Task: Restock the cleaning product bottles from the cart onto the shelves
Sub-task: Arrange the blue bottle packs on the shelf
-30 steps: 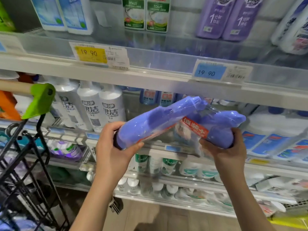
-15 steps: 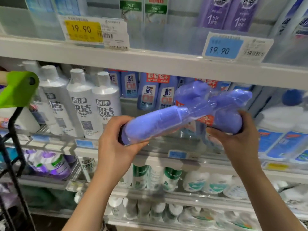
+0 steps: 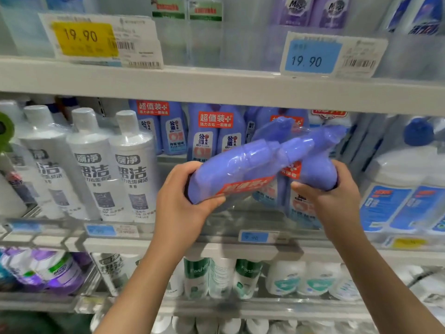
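A shrink-wrapped twin pack of purple-blue bottles (image 3: 260, 162) with a red label lies tilted, necks pointing up and to the right, in front of the middle shelf (image 3: 168, 242). My left hand (image 3: 180, 203) grips its base from below. My right hand (image 3: 330, 191) holds the right bottle's body near the neck end. Matching purple-blue twin packs (image 3: 212, 131) stand upright at the back of that shelf, right behind the held pack. Only a green bit of the cart handle (image 3: 4, 131) shows at the left edge.
White bottles (image 3: 130, 169) stand to the left on the same shelf, large white jugs with blue caps (image 3: 404, 189) to the right. The upper shelf edge (image 3: 216, 85) carries 19.90 price tags. A lower shelf holds green-and-white bottles (image 3: 216, 276).
Both hands have carried the twin pack up and to the right, closer to the middle shelf. The view has moved in, and the cart has slid almost out of the frame.
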